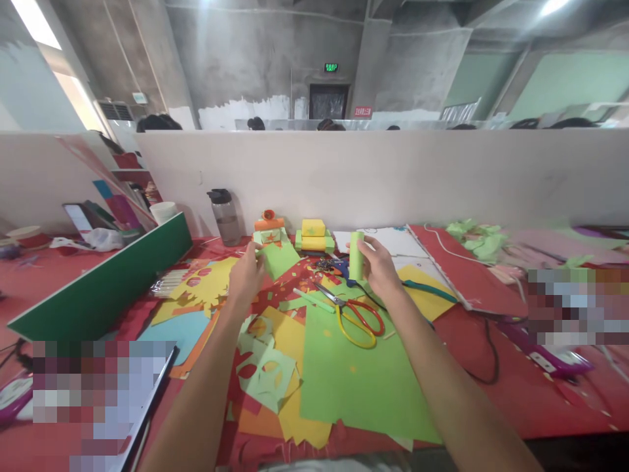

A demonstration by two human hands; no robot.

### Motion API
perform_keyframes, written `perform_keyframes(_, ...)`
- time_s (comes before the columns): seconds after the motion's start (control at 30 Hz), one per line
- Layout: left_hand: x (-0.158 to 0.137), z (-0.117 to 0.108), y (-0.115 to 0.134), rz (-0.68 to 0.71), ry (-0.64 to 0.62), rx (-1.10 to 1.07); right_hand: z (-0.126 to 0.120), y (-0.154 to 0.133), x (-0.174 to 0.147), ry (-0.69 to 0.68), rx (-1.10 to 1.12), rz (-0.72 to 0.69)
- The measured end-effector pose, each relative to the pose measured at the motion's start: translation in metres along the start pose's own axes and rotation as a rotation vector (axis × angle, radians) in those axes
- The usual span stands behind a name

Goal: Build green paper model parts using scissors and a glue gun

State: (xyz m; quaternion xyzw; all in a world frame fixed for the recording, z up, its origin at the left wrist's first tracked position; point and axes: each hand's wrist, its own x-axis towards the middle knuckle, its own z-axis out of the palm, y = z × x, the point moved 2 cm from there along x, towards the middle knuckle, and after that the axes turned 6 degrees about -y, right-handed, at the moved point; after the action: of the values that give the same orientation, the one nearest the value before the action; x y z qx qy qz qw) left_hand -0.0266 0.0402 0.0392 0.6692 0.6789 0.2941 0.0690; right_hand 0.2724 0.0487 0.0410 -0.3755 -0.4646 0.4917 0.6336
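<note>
My left hand (246, 274) pinches the edge of a light green piece of paper (279, 260), which spreads out to the right of the fingers. In my right hand (379, 263) a light green paper roll (356, 257) stands upright between thumb and fingers. The two hands are apart above the red table. Below and between them lie scissors (339, 303) with one red and one yellow handle, spread partly apart. A pale green stick (314, 300) rests beside the blades. Under the scissors is a large green sheet (363, 387).
Behind the hands stand paper models in orange and green (269, 226) and yellow and green (313, 236). A dark-lidded bottle (226, 219) is at the back left, near a green board (113, 275). Cut paper scraps (268, 370) cover the front. A purple glue gun (545, 351) lies right.
</note>
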Motion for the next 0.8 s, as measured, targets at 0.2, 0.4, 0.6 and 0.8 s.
perform_keyframes(0.2, 0.003, 0.004, -0.002, 0.031, -0.079, -0.100, 0.011, 0.001, -0.008, -0.108, -0.037, 0.057)
perform_keyframes(0.4, 0.007, 0.013, -0.005, 0.094, -0.186, -0.127, 0.014, 0.008, -0.008, -0.236, -0.050, 0.068)
perform_keyframes(0.6, 0.003, 0.012, -0.006, 0.068, -0.162, 0.064, 0.018, 0.005, -0.014, -0.341, -0.170, -0.013)
perform_keyframes(0.8, -0.017, 0.022, 0.025, 0.421, -0.532, -0.056, 0.025, 0.001, -0.020, -0.402, -0.305, -0.113)
